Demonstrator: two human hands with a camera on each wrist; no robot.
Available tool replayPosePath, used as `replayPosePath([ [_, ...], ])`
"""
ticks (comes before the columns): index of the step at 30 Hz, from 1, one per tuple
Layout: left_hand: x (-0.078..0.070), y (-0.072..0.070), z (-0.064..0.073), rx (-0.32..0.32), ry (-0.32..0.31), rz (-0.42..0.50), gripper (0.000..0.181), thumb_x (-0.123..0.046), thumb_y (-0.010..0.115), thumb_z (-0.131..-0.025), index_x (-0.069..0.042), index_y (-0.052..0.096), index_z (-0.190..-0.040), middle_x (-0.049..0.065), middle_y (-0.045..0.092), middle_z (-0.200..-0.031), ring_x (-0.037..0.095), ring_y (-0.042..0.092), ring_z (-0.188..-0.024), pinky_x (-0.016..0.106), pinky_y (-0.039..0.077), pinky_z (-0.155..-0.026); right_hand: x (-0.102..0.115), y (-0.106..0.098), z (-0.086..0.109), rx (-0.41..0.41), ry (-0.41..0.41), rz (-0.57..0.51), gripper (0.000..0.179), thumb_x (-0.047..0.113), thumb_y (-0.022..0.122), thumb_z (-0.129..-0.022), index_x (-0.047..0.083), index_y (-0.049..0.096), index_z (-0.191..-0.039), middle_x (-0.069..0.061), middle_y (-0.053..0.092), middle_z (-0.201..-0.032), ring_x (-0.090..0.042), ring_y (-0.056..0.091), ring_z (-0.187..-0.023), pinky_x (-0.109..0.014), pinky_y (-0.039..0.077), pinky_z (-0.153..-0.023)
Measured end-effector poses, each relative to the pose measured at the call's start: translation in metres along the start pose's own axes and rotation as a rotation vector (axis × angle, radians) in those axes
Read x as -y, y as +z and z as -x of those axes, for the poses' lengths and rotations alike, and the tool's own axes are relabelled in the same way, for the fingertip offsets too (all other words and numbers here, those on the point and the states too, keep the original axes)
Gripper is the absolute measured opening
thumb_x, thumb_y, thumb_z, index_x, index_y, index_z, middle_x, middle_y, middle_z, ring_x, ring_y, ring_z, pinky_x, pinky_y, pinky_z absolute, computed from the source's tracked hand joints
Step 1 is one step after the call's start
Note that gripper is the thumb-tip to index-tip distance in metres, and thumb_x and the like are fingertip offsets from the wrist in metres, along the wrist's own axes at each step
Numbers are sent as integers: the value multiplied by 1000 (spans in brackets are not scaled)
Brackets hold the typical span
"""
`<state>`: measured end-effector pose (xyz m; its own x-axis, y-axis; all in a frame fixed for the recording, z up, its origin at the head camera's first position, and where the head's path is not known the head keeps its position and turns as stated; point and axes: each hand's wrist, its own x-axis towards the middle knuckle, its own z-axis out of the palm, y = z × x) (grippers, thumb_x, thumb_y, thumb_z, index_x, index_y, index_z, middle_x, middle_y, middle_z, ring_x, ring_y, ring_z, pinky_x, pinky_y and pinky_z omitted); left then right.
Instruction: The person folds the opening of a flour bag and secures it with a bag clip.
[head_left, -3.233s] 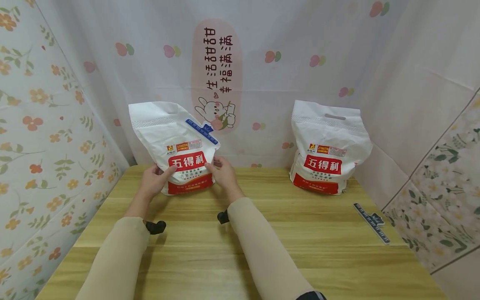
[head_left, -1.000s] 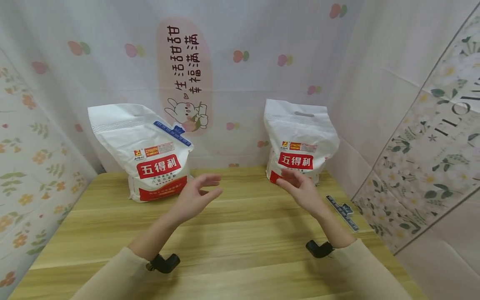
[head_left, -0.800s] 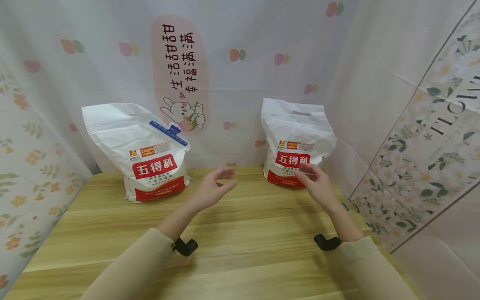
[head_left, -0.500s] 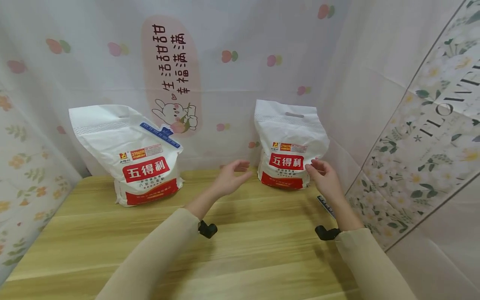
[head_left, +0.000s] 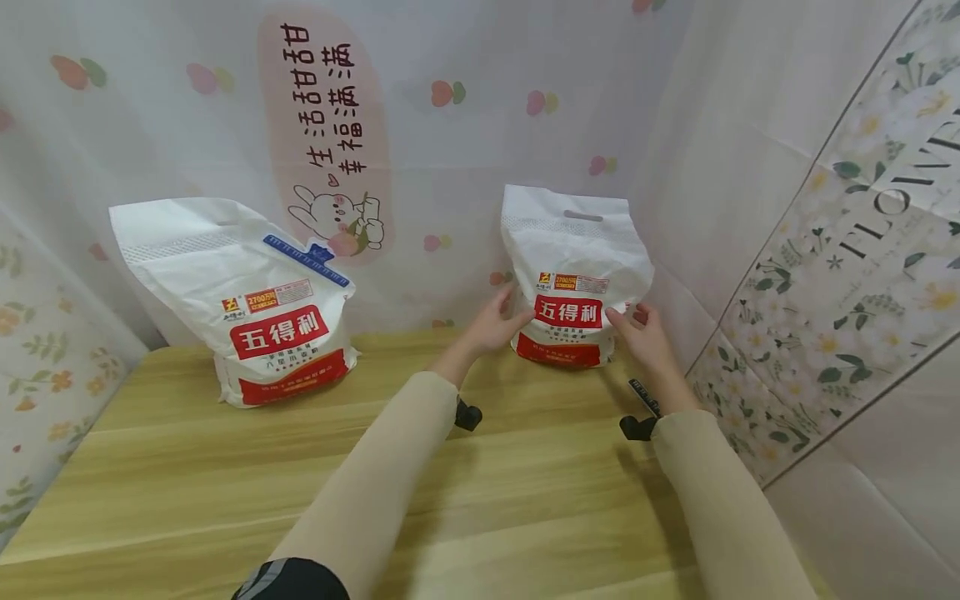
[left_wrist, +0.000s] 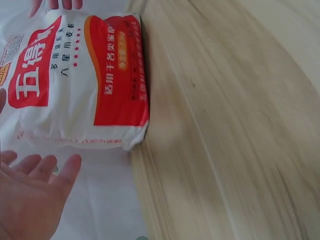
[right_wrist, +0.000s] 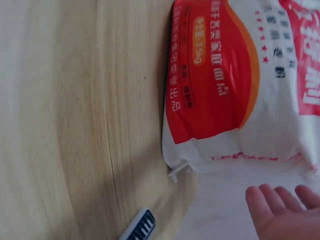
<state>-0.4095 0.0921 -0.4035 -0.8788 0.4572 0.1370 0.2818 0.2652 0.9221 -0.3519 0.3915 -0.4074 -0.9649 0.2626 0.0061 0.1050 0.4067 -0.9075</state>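
Note:
A white-and-red flour bag (head_left: 576,225) stands upright at the back right of the table, its cut-out handle on top. My left hand (head_left: 491,325) is at its left side, fingers extended; the left wrist view shows the fingers (left_wrist: 42,167) spread just off the bag's side. On the other side, my right hand (head_left: 645,340) reaches round, thumb toward the front; in the right wrist view its fingers (right_wrist: 272,200) lie straight beside the bag with a gap. A dark clip (head_left: 645,396), partly covered by the right wrist, lies on the table.
Farther left stands a second flour bag (head_left: 247,275), its top right corner folded under a blue sealing clip (head_left: 309,258). Printed curtains (head_left: 442,200) hang close behind and at both sides of the wooden table (head_left: 225,483).
Both hands left the left bag, which keeps its clip, and moved right to either side of the right bag. The left hand came closer to that bag most recently. The view turned right.

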Motion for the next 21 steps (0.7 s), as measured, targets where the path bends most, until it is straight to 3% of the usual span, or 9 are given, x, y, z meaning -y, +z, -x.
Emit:
replayPosePath([
  [5,-4,7,-10,52,28,91,77,-25,63,-112,-27,20,-176,11,32,-180,36,23,-170,62,19,-137,-6,6,-17,68,-32,-20,96,61,56,-109,5,15,-175,-27,25,-179,-45,26,-167,-61,26,-135],
  [10,-4,10,-11,73,-28,150,69,-20,63,-112,-19,29,-172,13,39,-175,37,28,-168,62,22,-137,-10,12,-23,144,-4,-73,86,56,50,-112,14,13,-177,-26,25,-179,-45,26,-166,-64,28,-134],
  [15,-1,9,-9,58,-79,175,74,-21,65,-111,-12,25,-173,16,35,-178,39,30,-167,58,28,-136,-12,15,-20,106,21,-80,93,59,54,-110,19,5,-178,-23,22,-181,-43,25,-167,-61,30,-134],
  [21,5,8,-8,36,-82,166,84,-23,68,-109,-11,17,-175,19,36,-175,39,35,-163,57,31,-135,-16,15,-16,68,-1,-15,89,61,62,-106,17,26,-176,-22,36,-176,-43,33,-163,-63,32,-132],
])
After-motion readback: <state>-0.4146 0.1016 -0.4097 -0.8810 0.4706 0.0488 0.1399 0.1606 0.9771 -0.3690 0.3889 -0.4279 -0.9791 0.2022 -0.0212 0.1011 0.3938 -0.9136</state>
